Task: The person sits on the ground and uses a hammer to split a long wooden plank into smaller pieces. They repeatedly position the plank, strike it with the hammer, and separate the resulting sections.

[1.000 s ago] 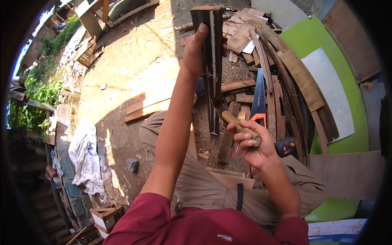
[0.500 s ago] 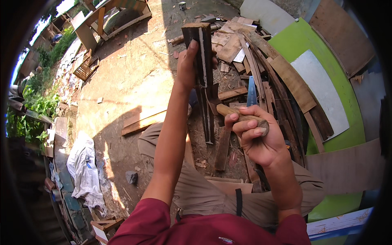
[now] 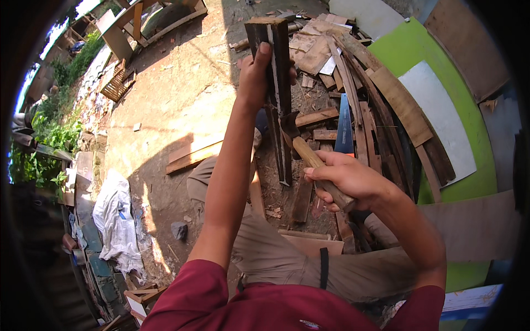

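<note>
My left hand (image 3: pixel 255 74) is closed around a long dark wooden beam (image 3: pixel 282 71) with a pale strip along its edge, the thumb lying on its face. The beam is tilted slightly, its top end farther away and its tapered lower end between my legs. In my right hand (image 3: pixel 348 179) is a hammer (image 3: pixel 308 151) with a light wooden handle, gripped with the fingers wrapped round. Its dark metal head is against or very close to the beam's right side, below my left hand; I cannot tell if they touch.
A blue saw (image 3: pixel 344 127) lies right of the hammer. Beyond it are piled scrap boards (image 3: pixel 312 52) and a green panel (image 3: pixel 469 135). A loose plank (image 3: pixel 193 157) and a grey stone (image 3: pixel 178 230) lie on the ground, with a white cloth (image 3: pixel 117 223) farther left.
My right hand has turned from palm-up to over the handle, and my forearm has swung out to the right. The hammer's handle now slopes more steeply. The beam has shifted slightly upward in view.
</note>
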Available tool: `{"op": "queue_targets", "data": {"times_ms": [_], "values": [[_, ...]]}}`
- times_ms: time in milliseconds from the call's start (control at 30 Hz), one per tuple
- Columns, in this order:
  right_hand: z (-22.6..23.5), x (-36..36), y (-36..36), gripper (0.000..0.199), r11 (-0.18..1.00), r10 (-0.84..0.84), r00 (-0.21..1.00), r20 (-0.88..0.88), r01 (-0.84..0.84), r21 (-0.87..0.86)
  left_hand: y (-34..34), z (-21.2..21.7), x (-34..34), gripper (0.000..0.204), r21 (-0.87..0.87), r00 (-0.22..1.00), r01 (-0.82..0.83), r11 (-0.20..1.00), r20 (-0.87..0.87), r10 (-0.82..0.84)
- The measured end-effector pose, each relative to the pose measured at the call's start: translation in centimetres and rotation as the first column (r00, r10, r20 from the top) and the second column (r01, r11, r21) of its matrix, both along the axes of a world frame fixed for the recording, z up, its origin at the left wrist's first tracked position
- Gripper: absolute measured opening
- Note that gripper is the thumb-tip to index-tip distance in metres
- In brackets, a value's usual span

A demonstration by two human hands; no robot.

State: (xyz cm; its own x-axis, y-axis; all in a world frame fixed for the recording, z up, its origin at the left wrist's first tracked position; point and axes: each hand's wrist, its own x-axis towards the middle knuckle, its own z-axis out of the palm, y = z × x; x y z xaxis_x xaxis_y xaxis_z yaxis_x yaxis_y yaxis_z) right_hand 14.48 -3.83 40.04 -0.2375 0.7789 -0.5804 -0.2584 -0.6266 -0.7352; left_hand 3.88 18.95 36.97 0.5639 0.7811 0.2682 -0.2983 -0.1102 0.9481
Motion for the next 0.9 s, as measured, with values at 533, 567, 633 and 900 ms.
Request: {"op": "queue_targets", "data": {"times_ms": [533,567,633,900], "values": [[-29.1,-5.6,-6.5,0.048,0.902,-0.431,0.660,0.615,0.299,0.310,5.0,-0.8,-1.5,0.074,-0.064,0.980,-0.197,0.978,0.014,0.198],[-27.7,-5.6,-6.5,0.046,0.874,-0.482,0.574,0.661,0.268,0.405,5.1,-1.0,-1.2,0.074,-0.045,0.981,-0.194,0.980,0.017,0.195],[-24.8,-4.9,-6.0,0.042,0.864,-0.498,0.600,0.627,0.276,0.422,4.9,-1.1,-1.1,0.074,-0.019,0.979,-0.201,0.979,0.031,0.201],[-18.7,-2.0,-3.1,0.021,0.633,-0.696,0.621,0.361,0.293,0.717,4.6,-0.8,-0.3,0.074,-0.044,0.984,-0.175,0.984,0.021,0.176]]}}
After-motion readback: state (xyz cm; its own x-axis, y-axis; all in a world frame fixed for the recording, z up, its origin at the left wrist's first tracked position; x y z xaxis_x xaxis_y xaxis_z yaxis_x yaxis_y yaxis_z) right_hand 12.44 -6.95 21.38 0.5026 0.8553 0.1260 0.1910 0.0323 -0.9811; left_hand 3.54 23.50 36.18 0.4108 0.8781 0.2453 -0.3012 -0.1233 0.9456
